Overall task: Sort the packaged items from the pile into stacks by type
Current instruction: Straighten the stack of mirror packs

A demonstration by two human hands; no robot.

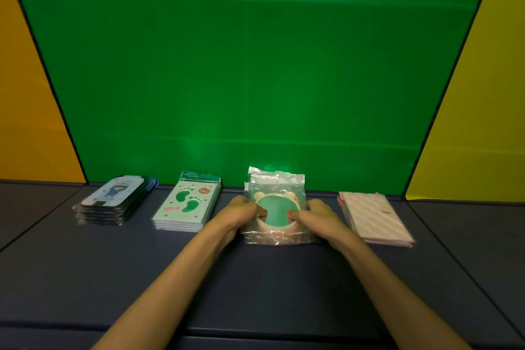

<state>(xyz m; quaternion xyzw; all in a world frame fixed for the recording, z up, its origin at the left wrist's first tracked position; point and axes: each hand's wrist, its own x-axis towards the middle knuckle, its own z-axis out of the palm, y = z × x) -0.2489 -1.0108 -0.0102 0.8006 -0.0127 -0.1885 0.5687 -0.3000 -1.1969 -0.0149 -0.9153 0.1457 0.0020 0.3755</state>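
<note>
Four stacks stand in a row along the back of the dark table (255, 278). At the far left lies a stack of black-edged cards with a cartoon figure (113, 199). Beside it is a stack of mint packets printed with green footprints (189, 203). In the middle is a stack of clear bags holding round green mirrors with bear ears (275, 207). My left hand (241, 212) grips its left side and my right hand (312, 214) grips its right side, thumbs on the top bag. A pink diamond-patterned stack (375, 217) lies at the right.
A green backdrop (255, 79) rises right behind the stacks, with yellow panels (488, 122) at both sides. Seams run across the table's padded surface near the front and at the right.
</note>
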